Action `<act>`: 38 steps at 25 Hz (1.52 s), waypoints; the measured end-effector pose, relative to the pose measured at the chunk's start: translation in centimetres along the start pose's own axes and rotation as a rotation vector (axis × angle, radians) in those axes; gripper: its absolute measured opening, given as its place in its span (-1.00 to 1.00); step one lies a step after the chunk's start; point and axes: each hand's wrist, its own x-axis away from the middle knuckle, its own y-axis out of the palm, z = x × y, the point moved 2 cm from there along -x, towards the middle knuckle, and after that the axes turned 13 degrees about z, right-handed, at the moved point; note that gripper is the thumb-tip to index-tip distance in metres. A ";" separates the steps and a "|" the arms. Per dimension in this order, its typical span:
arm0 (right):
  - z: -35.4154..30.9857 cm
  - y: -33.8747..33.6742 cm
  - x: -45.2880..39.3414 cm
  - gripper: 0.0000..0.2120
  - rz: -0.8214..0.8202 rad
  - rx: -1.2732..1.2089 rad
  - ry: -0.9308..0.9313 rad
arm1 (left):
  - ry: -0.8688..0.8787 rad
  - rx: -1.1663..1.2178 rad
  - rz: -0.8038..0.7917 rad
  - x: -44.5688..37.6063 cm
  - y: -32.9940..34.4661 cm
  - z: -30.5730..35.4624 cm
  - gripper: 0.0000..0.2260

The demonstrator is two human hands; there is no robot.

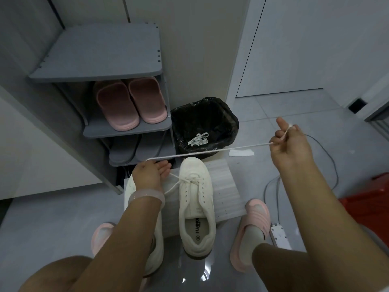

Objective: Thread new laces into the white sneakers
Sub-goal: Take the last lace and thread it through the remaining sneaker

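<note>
On the grey tiled floor, mid-frame, the white sneaker rests on a foam sheet. My right hand, closed on the lace, draws it taut rightward; my left hand pinches its other stretch, probably evening both ends.

Dim, flat indoor light with a cool grey cast. A ceiling light glares off the glossy floor near the bottom centre. Shadows soft; darkest under the shoe rack shelves and inside the black bin bag. Strong wide-angle distortion: wall and door edges bow outward, forearms look stretched toward the bottom corners. The white sneaker in the centre is fairly sharp, its printed insole label readable. Edges go soft, overall slightly noisy.
</note>
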 end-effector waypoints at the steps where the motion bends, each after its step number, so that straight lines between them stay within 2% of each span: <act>1: -0.2 -0.1 -0.2 -0.64 0.010 0.017 -0.006 | 0.044 -0.020 -0.024 0.1 0.1 0.0 -0.79; 3: -0.3 -0.2 -0.2 -0.68 0.004 0.095 -0.022 | 0.232 -0.195 -0.127 0.9 0.7 0.0 -0.61; 5: 0.2 0.0 0.8 -0.82 -0.070 0.310 -0.095 | 0.455 -0.433 -0.261 1.9 1.4 -0.4 -0.50; 7: 1.5 0.2 2.0 -0.91 -0.218 0.673 -0.227 | 0.659 -0.653 -0.332 2.1 1.8 -1.0 -0.67; 9: 3.6 0.1 3.0 -0.86 -0.424 1.020 -0.314 | 0.813 -0.965 -0.398 2.0 1.8 -1.8 -0.85; 12: 7.1 -1.2 3.2 -0.84 -0.793 1.505 -0.458 | 0.843 -1.303 -0.586 1.9 1.4 -3.6 -0.80; 15: 9.3 -2.4 3.0 -0.88 -0.960 1.832 -0.690 | 0.812 -1.315 -0.638 1.9 1.2 -4.3 -0.80; 18: 10.1 -2.6 3.1 -0.84 -0.941 1.871 -0.821 | 0.753 -1.271 -0.626 1.6 1.1 -4.3 -0.79; 22: 10.6 -2.7 3.1 -0.84 -0.868 1.836 -0.905 | 0.728 -1.265 -0.615 1.1 1.1 -4.9 -0.82; 34: 10.8 -2.6 3.5 -0.81 -0.940 1.840 -0.914 | 0.762 -1.226 -0.596 1.1 1.1 -5.0 -0.81; 38: 12.0 -3.2 3.8 -0.88 -0.833 1.817 -0.808 | 0.750 -1.189 -0.597 1.0 1.2 -5.3 -0.80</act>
